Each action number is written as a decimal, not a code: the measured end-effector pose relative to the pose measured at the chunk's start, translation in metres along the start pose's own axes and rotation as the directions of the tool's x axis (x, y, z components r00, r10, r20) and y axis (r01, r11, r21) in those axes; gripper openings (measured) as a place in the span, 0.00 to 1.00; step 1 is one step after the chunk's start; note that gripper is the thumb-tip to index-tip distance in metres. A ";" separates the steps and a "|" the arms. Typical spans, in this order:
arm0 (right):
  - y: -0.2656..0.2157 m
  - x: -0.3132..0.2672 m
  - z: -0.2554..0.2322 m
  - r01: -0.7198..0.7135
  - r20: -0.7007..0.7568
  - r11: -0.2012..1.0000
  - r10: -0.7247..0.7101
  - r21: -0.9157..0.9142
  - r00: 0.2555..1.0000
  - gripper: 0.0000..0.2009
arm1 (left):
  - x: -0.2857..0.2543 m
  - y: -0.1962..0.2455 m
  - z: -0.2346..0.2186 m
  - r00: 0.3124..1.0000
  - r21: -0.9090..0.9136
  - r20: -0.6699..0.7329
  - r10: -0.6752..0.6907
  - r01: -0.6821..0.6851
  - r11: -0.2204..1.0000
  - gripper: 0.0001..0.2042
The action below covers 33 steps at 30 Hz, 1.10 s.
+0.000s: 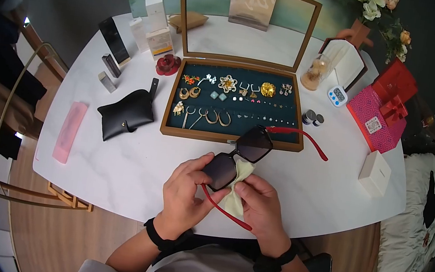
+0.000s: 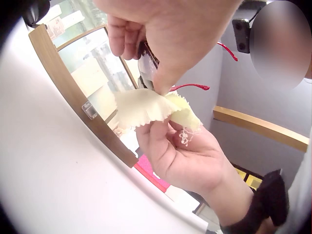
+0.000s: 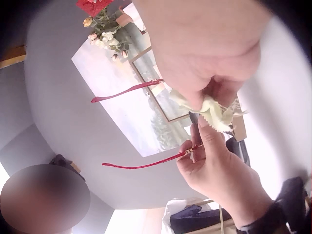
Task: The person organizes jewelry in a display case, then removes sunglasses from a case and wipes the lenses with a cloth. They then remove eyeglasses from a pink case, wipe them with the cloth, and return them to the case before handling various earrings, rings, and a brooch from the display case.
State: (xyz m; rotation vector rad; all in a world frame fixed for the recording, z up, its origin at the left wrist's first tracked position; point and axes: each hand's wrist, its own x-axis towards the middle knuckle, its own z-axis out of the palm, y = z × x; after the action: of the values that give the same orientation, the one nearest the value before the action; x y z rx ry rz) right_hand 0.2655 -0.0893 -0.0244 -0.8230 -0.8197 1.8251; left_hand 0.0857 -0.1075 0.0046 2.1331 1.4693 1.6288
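A pair of sunglasses with dark lenses and red temples is held above the front of the table. My left hand grips it by the lens on the left, thumb and fingers at the frame. In my right hand a pale yellow-green cloth is pinched between thumb and fingers, bunched against that same lens. The left wrist view shows the frayed edge of the cloth between both hands. Both red temples stick out unfolded in the right wrist view.
Behind the hands stands an open glass-lidded jewelry box with rows of earrings and brooches. A black leather pouch and a pink case lie to the left. On the right are a white box, a timer and a pink gift box.
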 end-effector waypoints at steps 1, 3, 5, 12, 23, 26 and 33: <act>-0.003 0.000 0.004 0.020 -0.009 1.000 -0.020 0.001 1.000 0.14 | -0.002 -0.001 0.000 1.000 -0.005 0.019 -0.007 0.008 1.000 0.24; -0.005 -0.001 0.009 0.041 -0.018 0.999 -0.041 0.000 0.999 0.13 | -0.004 -0.002 0.001 0.999 -0.011 0.037 -0.015 0.015 1.000 0.25; -0.006 0.000 0.011 0.061 -0.022 0.998 -0.061 0.008 0.998 0.10 | -0.004 -0.003 0.002 0.999 -0.005 0.034 -0.014 0.014 1.000 0.25; -0.007 0.000 0.004 0.017 -0.078 1.000 -0.017 0.003 0.997 0.07 | -0.005 -0.003 0.003 0.999 -0.004 0.040 -0.030 0.030 1.000 0.24; -0.007 0.000 0.014 0.070 -0.059 0.997 -0.069 0.013 0.996 0.10 | -0.006 0.000 0.006 0.997 -0.042 0.065 0.035 -0.032 0.999 0.24; -0.011 0.001 0.029 0.099 -0.112 0.989 -0.087 0.114 0.990 0.11 | -0.008 0.004 0.009 0.996 -0.064 0.074 0.058 -0.054 0.996 0.24; -0.007 0.011 0.036 0.088 -0.098 0.962 -0.065 0.256 0.993 0.09 | -0.008 0.010 0.015 0.990 -0.039 0.045 0.134 -0.132 0.990 0.22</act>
State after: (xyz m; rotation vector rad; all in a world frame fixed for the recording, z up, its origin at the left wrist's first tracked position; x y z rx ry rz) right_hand 0.2355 -0.0832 -0.0005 -0.6876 -0.5325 1.7677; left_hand 0.1033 -0.1116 -0.0018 2.2785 1.2997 1.6196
